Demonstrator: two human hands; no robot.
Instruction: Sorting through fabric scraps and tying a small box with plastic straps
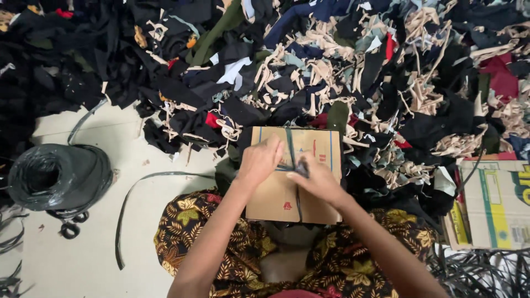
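Note:
A brown cardboard box [276,196] rests on my lap, against a patterned brown and yellow cloth [193,232]. A dark plastic strap [290,148] runs lengthwise over the box top and crosses near the middle. My left hand [258,161] pinches the strap at the crossing, fingers closed on it. My right hand [317,179] grips the strap just to the right of the crossing, touching the left hand's fingertips.
A huge heap of black, beige, blue and red fabric scraps [331,72] fills the floor ahead. A roll of dark strap [58,176] sits at the left with a loose strap length [124,204] trailing. Another printed carton [494,204] stands at the right.

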